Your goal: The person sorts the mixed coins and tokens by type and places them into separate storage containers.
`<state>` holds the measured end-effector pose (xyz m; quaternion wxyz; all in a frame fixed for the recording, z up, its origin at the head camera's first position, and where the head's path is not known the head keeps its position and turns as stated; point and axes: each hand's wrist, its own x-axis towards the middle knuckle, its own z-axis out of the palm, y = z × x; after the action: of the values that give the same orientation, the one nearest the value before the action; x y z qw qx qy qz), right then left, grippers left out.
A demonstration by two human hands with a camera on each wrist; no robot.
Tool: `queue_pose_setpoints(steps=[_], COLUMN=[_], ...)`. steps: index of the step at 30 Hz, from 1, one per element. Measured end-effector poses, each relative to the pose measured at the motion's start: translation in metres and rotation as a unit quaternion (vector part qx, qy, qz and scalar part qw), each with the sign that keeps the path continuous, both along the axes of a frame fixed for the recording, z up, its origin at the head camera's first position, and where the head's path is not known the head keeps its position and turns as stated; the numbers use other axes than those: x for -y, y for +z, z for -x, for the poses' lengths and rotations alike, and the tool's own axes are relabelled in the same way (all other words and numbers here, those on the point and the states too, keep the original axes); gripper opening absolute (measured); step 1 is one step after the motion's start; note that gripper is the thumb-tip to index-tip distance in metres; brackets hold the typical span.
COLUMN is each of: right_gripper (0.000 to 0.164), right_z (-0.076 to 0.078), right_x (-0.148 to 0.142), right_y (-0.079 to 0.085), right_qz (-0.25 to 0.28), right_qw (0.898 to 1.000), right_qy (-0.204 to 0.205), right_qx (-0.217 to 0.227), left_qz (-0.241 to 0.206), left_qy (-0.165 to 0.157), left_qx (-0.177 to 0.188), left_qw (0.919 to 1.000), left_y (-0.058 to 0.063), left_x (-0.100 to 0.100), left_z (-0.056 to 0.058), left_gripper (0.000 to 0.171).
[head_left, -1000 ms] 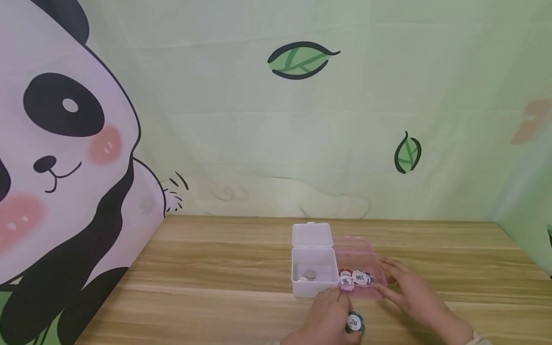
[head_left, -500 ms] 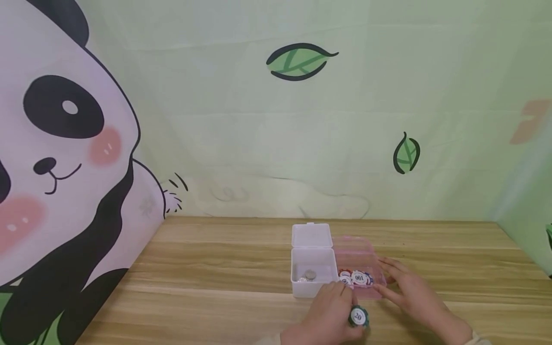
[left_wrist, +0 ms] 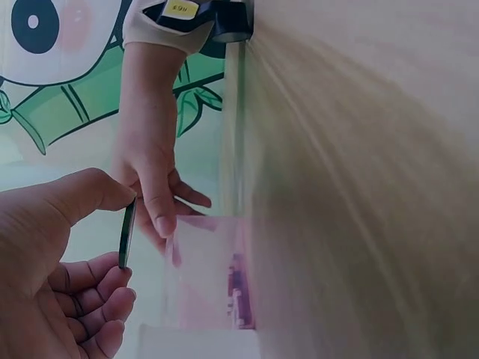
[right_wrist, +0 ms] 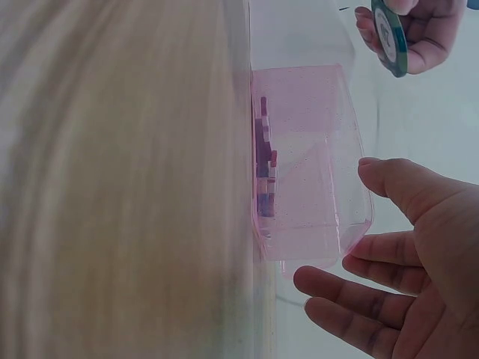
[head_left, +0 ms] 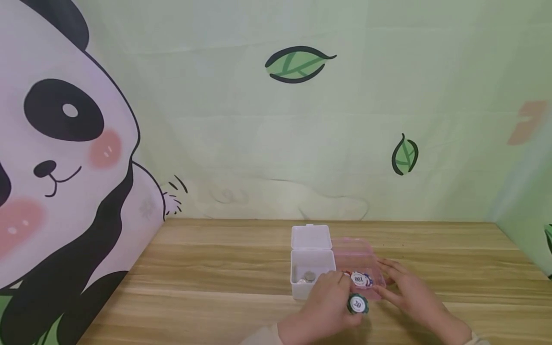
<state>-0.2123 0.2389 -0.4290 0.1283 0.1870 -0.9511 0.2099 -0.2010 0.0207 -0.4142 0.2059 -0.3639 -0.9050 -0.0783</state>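
My left hand [head_left: 325,299] pinches a green poker chip [head_left: 357,304] marked 20 between thumb and fingers, above the table just in front of the boxes. In the left wrist view the chip [left_wrist: 127,233] is edge-on. A clear pink plastic box [head_left: 353,260] has its lid raised at the back. Several poker chips [head_left: 360,279] lie inside it, one marked 100; the left hand hides part of them in the head view. My right hand [head_left: 409,290] touches the pink box's right side with its thumb and fingertips, the fingers spread and fairly straight.
Left of the pink box, side by side with it, stands a white box [head_left: 302,291], lid raised, with a few silvery coins [head_left: 309,276] in it. Both rest on a wooden table [head_left: 215,268]. A green panda-print cloth [head_left: 237,120] hangs behind.
The left hand has risen and moved slightly forward with the green chip, covering more of the chips in the pink box. The right hand stays at the box's side.
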Motion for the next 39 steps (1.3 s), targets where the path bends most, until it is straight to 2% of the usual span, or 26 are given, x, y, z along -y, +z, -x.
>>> queue_pose_setpoints(steps=[6,10,18,22,30,39], right_gripper=[0.057,0.057,0.058,0.057,0.057,0.056], right_z=[0.000,0.000,0.001,0.001,0.002,0.001], right_x=[0.000,0.000,-0.001,-0.001,0.000,0.001], right_y=[0.000,0.000,-0.002,-0.002,-0.002,-0.001], right_qz=[0.004,0.004,0.004,0.008,0.005,0.000], right_qw=[1.000,1.000,1.000,1.000,1.000,1.000], right_qy=[0.002,0.001,0.001,0.000,-0.005,-0.010], right_qx=[-0.002,0.005,-0.001,0.006,0.011,0.021], left_qz=[0.004,0.006,0.033,0.025,0.030,0.023], left_qy=[0.009,0.013,0.037,0.039,0.044,0.035], left_qx=[0.019,0.015,0.027,0.038,0.048,0.061], left_qw=[0.9998,0.9998,0.9984,0.9982,0.9974,0.9972], left_y=[0.008,0.011,0.016,0.016,0.018,0.015], left_x=[0.002,0.003,0.001,0.000,-0.004,-0.009], left_z=[0.005,0.011,0.024,0.032,0.045,0.056], left_gripper=[0.040,0.039,0.046,0.048,0.041,0.039])
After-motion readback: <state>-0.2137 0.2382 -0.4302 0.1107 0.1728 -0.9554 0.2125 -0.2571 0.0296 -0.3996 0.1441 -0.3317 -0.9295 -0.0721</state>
